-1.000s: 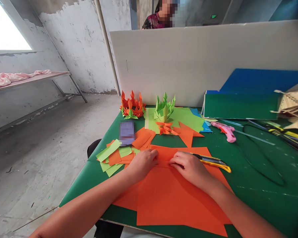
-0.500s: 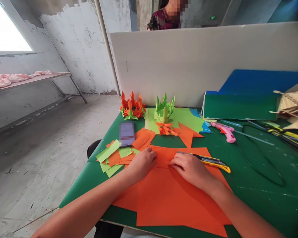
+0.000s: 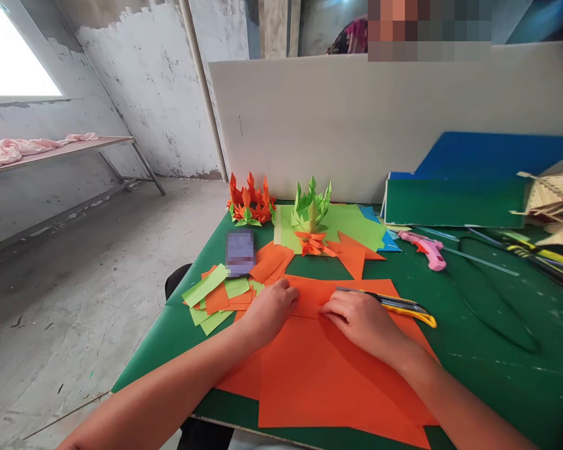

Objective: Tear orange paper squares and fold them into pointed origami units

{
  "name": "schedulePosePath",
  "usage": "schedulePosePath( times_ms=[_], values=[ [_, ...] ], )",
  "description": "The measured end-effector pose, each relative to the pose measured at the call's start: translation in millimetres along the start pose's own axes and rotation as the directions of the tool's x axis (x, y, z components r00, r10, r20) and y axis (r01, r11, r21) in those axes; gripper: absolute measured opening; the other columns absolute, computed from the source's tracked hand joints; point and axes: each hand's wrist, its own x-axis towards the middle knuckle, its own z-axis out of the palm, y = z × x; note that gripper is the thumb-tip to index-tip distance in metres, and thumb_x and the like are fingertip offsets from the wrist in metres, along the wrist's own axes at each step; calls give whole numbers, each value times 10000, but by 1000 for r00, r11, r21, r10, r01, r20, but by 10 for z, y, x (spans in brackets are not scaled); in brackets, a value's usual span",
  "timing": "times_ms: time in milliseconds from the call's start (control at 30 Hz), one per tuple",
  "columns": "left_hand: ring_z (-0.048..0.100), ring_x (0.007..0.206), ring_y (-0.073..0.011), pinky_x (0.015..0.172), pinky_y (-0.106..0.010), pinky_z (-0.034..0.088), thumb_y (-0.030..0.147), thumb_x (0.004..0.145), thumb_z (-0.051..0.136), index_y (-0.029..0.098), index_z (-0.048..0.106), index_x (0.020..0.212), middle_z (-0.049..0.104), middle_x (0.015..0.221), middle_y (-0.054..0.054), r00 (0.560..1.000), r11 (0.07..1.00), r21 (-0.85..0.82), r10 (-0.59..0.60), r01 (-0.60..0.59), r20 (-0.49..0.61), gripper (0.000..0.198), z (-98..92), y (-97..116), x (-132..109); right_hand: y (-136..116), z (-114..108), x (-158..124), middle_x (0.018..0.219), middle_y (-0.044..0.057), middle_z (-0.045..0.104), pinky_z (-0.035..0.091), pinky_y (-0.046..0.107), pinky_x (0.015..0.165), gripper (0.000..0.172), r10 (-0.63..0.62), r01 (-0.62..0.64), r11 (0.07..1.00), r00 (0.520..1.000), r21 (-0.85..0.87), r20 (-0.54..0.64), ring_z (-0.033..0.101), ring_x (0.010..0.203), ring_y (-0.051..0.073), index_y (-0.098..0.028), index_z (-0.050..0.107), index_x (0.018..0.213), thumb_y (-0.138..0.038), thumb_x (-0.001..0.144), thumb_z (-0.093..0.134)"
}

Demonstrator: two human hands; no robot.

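Both my hands rest on a large orange paper sheet (image 3: 328,375) lying on the green table (image 3: 497,350). My left hand (image 3: 272,309) presses its fingertips on the sheet's folded far edge. My right hand (image 3: 359,319) presses the same fold a little to the right, fingers curled down. A yellow utility knife (image 3: 403,306) lies on the paper just beyond my right hand, not held.
Cut green and orange strips (image 3: 216,297) lie left of my left hand. Orange origami (image 3: 249,200) and green origami (image 3: 311,205) stand at the back. A pink glue gun (image 3: 426,249), green and blue boards (image 3: 455,199) and a stick model (image 3: 556,200) sit right. A person is behind the white partition (image 3: 356,119).
My hands have barely shifted on the fold. The person behind the partition has moved to the right.
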Motion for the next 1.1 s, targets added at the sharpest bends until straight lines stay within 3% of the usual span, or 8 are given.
schedulePosePath(
  times_ms=[333,433,533,700,833,1000,1100],
  values=[
    [580,676,-143,561,-250,389,152,950,390,172,633,884,596,897,-46,1000,992,129,1,-5,31,252,8,2,6,-11,-18,-10,858,28,726,428,293,685,288,15,-15,1000,1000,1,9,663,830,208,-241,763,937,-82,893,528],
    [571,713,-190,564,-290,392,67,866,445,149,623,917,600,950,-87,999,976,218,14,-20,33,203,20,56,-12,-12,-17,-26,838,28,716,409,292,656,298,4,-4,1000,1000,-29,11,656,813,206,-245,765,951,-75,886,529],
    [560,859,-236,653,-323,434,22,750,527,160,619,949,590,1044,-93,993,951,286,99,-114,67,259,23,148,-53,-13,-17,-38,806,28,699,385,290,626,289,-5,6,998,1000,-61,15,645,783,198,-241,765,945,-79,890,531],
    [529,813,-225,652,-322,469,63,795,531,134,618,1096,566,900,-74,933,765,536,265,-357,243,321,105,357,-219,-23,-15,-35,799,30,690,377,282,628,272,-18,18,998,1000,-56,10,638,782,187,-239,764,932,-112,920,525],
    [537,898,-251,749,-348,502,103,857,475,43,566,1263,581,979,-134,949,655,688,251,-313,193,421,225,479,-363,-37,-27,-20,805,34,691,385,281,652,264,-21,21,998,1000,-53,7,638,805,191,-240,762,960,-133,931,524],
    [571,979,-261,830,-365,527,90,858,448,16,534,1320,608,1091,-168,961,656,705,231,-268,150,476,294,513,-417,-31,-54,-16,788,33,679,377,279,641,260,-30,30,998,999,-54,16,629,782,186,-235,763,956,-127,922,529],
    [568,1110,-270,906,-374,528,96,867,440,32,502,1364,576,1269,-189,963,674,691,235,-259,132,506,323,494,-407,-19,-57,-23,772,28,667,369,276,636,263,-42,43,997,999,-57,18,618,764,179,-239,760,947,-126,921,524]
  ],
)
